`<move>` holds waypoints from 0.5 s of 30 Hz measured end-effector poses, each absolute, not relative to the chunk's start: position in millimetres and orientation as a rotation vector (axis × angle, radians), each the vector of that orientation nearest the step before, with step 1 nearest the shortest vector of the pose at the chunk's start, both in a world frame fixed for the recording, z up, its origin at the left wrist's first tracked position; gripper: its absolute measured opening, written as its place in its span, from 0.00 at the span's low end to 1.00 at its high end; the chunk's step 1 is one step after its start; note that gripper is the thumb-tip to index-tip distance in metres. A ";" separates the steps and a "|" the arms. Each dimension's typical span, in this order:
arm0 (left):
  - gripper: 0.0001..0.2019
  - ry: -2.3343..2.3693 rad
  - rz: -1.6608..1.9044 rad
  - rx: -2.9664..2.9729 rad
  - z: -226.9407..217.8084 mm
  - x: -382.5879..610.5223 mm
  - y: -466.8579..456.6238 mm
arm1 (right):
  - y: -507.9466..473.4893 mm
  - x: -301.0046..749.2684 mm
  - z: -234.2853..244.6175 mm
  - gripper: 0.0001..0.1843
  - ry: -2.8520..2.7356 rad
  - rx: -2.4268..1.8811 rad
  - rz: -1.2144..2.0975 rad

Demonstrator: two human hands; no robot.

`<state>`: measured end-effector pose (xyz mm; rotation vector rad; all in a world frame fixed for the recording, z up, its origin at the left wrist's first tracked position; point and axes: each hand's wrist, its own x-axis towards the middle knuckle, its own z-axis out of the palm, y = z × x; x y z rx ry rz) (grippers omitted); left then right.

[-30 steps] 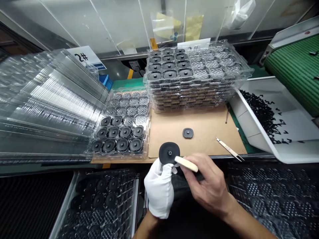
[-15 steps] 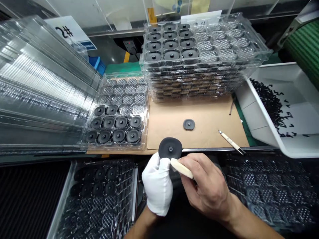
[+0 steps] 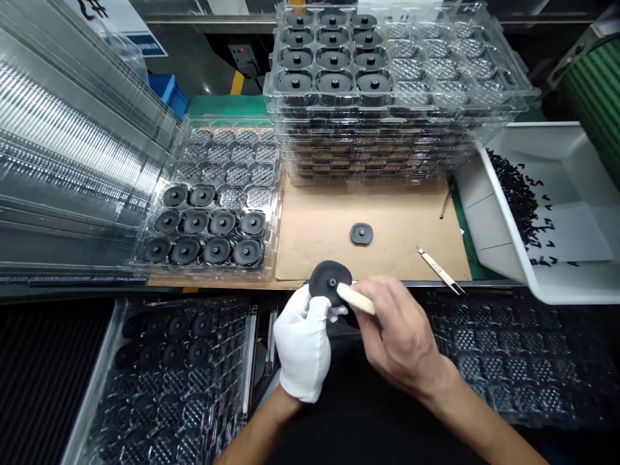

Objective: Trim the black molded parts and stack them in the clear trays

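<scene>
My left hand (image 3: 303, 345), in a white glove, is closed on a round black disc (image 3: 327, 281) with a small hub at its middle, held upright just over the bench's front edge. My bare right hand (image 3: 394, 339) grips a cream-coloured stick tool (image 3: 356, 300) whose tip rests against the disc near its hub. A smaller black part (image 3: 361, 233) lies on the brown cardboard sheet (image 3: 314, 226) beyond my hands.
A clear tray (image 3: 268, 213) holding several black discs sits left, beside leaning empty trays (image 3: 72, 161). A stack of trays (image 3: 387, 148) stands at the back. Tweezers (image 3: 440, 270) lie right. A white bin (image 3: 571, 284) holds small black pieces. More trays (image 3: 174, 381) sit below the bench.
The view has tilted down and closer. My hands and the disc shifted slightly up toward the bench edge, and the tool tip moved nearer the disc's hub.
</scene>
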<state>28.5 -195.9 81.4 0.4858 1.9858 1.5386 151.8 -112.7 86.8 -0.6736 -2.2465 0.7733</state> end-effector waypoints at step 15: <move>0.14 1.980 1.393 0.944 85.1 23.2 -210.2 | -117.2 159.8 86.6 0.11 -2.262 -0.785 0.810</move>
